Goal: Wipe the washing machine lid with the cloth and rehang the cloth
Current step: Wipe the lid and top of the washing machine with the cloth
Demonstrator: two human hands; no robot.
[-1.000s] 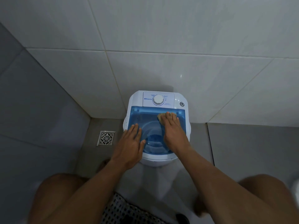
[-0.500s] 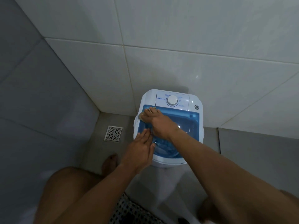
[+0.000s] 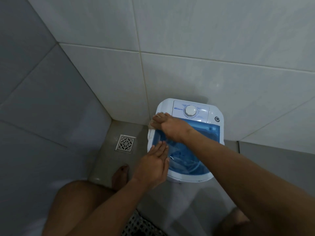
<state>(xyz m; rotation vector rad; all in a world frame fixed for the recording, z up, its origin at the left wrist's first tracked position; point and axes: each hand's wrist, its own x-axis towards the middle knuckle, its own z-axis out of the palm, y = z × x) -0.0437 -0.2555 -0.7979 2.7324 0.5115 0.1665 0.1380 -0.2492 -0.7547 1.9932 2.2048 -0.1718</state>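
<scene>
A small white washing machine (image 3: 216, 114) stands against the tiled wall, with a translucent blue lid (image 3: 206, 133) on top. My right hand (image 3: 168, 126) reaches across to the lid's far left corner and presses a pale yellowish cloth (image 3: 151, 125) onto the white rim there; only a small edge of the cloth shows under the fingers. My left hand (image 3: 153, 165) lies flat with straight fingers on the lid's near left edge.
A white dial (image 3: 190, 111) and a round button (image 3: 217, 119) sit on the control panel behind the lid. A square metal floor drain (image 3: 125, 143) lies left of the machine. My bare foot (image 3: 120, 176) and knee are near the drain. A patterned mat (image 3: 141, 225) lies at the bottom.
My right hand has slid the cloth from the lid's back middle leftward to the far left corner and onto the rim. The left hand stayed on the near left edge. The view shifted left.
</scene>
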